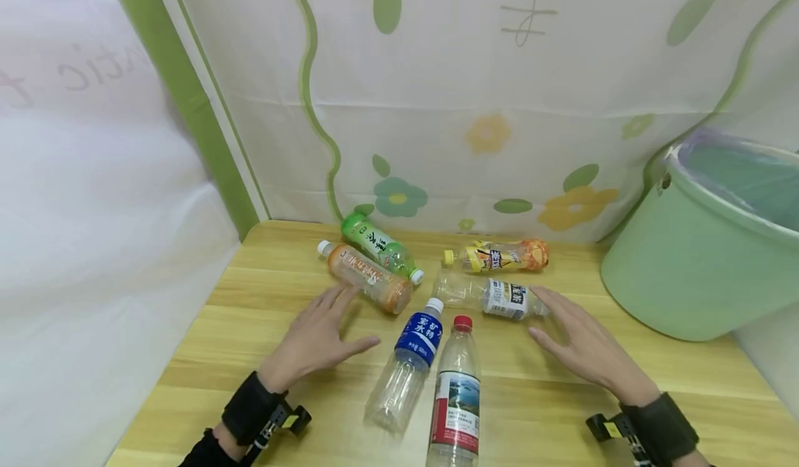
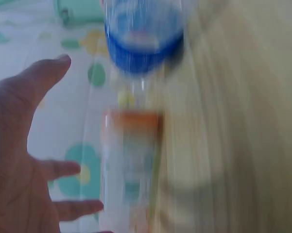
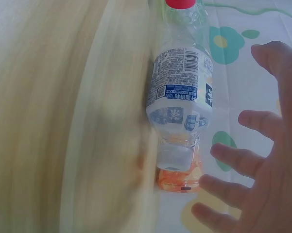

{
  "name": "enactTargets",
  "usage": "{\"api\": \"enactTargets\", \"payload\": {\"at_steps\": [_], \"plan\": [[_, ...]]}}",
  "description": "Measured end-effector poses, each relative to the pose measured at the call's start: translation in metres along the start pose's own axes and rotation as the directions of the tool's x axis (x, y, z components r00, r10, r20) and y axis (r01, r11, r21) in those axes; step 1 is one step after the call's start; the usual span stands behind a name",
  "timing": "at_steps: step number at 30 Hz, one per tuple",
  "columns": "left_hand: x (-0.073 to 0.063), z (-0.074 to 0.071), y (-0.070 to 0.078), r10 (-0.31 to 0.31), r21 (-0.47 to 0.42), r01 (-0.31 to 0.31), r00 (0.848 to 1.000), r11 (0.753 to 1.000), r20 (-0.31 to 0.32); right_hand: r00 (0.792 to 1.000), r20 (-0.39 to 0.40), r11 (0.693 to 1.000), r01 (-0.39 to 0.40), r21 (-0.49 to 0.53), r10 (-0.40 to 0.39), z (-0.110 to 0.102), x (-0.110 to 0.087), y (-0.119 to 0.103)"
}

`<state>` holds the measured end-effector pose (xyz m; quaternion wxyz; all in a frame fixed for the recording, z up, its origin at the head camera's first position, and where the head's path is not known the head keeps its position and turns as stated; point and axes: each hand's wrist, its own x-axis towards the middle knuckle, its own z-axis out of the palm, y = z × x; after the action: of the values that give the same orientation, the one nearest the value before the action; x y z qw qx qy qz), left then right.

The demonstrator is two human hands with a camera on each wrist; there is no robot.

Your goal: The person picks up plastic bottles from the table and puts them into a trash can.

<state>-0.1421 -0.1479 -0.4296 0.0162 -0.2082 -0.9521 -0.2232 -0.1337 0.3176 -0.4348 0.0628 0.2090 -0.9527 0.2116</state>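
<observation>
My left hand (image 1: 318, 335), fingers spread, hovers by the orange-labelled bottle (image 1: 370, 277), its fingertips overlapping that bottle's lower side in the head view. Blurred in the left wrist view, the blue-labelled water bottle (image 1: 412, 359) lies to the right of the thumb. My right hand (image 1: 583, 345) has its fingers extended at the capped end of a clear bottle with a white label (image 1: 507, 299). In the right wrist view the fingers reach beside this clear bottle (image 3: 180, 92), not wrapped round it. A red-capped bottle (image 1: 458, 404) lies between the hands, close to the blue-labelled one.
A green-labelled bottle (image 1: 377, 245) lies behind the orange-labelled one. Farther right is a yellow-capped bottle (image 1: 499, 255) near the table's back edge. A green bin (image 1: 699, 266) with a plastic liner stands at the right. Patterned cloth (image 1: 437, 92) hangs behind the wooden table (image 1: 225, 335).
</observation>
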Motion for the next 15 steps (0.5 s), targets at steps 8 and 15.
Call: {"api": "enactTargets", "payload": {"at_steps": [8,15], "plan": [[-0.012,0.02,0.059,-0.081,-0.077,0.091,0.989,0.993,0.125,1.0,-0.02,1.0,0.004,0.002,-0.004,0.0,0.002,-0.003],[-0.018,0.036,0.077,-0.078,-0.066,0.094,0.974,0.993,0.214,1.0,-0.004,1.0,0.006,-0.009,-0.006,-0.002,0.001,-0.003]]}}
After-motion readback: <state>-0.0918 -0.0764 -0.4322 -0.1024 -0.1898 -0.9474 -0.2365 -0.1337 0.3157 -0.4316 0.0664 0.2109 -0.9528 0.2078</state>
